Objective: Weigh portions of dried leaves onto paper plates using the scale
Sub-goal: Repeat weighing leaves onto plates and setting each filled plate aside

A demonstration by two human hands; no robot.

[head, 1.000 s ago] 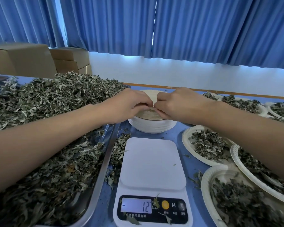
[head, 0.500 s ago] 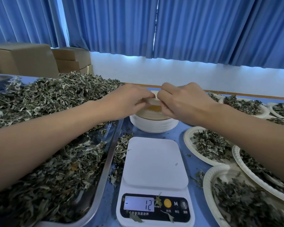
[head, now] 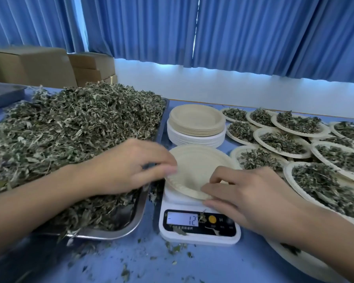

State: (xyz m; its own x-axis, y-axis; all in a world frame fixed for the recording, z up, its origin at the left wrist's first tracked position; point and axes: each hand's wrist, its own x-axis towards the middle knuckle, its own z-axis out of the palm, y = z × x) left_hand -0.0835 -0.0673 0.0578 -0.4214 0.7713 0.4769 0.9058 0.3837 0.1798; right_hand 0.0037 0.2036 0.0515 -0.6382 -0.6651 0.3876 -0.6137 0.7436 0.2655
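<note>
Just taken off the stack (head: 196, 127) and lowered onto the scale (head: 199, 233) toward the counter's near edge: empty plate (head: 194, 170), not yet filled. Near rim pinched by right hand (head: 251, 195) fingers. Left hand (head: 127, 166) blurred at left rim, grip unclear. Tray of dried leaves (head: 70, 127) at left edge. Filled plates (head: 323, 180) crowding right.

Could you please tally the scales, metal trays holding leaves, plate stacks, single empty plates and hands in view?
scale: 1
metal tray of leaves: 1
stack of plates: 1
empty plate: 1
hands: 2, left hand, right hand
Total: 6
</note>
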